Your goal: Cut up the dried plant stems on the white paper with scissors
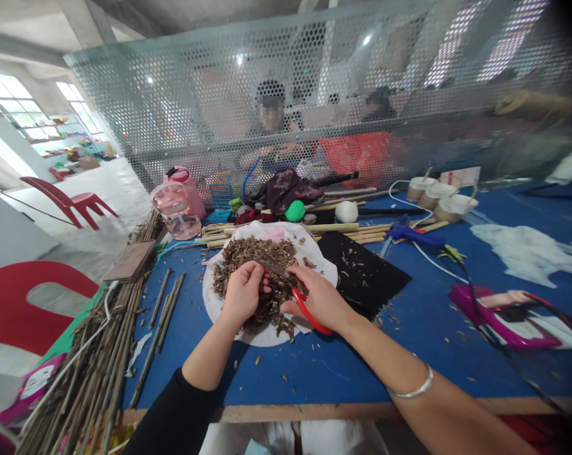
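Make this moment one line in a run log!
right hand: holds red-handled scissors | left hand: near blades, grip unclear | brown bits: heaped on white sheet | white sheet: on blue table

No text, label, brand or number is legible; the red mark on the pale card, upper right, is unreadable.

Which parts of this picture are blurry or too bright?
Head view: the windows at far left glare white; the far right is smeared, its top corner dark; the left hand, right hand and red-handled scissors look clearer.
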Available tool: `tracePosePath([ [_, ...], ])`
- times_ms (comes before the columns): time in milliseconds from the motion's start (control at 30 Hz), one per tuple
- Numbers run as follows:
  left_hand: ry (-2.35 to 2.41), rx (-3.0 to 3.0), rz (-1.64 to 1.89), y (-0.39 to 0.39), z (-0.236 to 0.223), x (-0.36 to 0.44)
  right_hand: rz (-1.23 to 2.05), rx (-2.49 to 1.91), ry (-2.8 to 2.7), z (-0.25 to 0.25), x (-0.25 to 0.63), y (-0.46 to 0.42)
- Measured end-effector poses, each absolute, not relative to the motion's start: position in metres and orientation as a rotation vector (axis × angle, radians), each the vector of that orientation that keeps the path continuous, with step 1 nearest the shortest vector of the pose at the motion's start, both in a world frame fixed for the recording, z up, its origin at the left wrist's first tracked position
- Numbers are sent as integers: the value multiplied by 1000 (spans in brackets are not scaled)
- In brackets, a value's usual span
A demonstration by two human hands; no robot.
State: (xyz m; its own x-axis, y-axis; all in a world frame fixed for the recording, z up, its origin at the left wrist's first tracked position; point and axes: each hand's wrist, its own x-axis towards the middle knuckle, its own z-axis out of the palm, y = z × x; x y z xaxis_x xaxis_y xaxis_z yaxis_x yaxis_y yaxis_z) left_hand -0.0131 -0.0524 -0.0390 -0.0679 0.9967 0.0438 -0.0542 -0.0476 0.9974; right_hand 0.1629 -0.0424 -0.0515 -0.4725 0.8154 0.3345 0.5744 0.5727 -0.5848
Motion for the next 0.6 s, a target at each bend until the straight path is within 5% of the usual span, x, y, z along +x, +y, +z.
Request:
tracePosePath([
  [600, 1326, 1470, 1247, -58, -39, -14, 694, -1041, -2195, -45, 162, -48],
])
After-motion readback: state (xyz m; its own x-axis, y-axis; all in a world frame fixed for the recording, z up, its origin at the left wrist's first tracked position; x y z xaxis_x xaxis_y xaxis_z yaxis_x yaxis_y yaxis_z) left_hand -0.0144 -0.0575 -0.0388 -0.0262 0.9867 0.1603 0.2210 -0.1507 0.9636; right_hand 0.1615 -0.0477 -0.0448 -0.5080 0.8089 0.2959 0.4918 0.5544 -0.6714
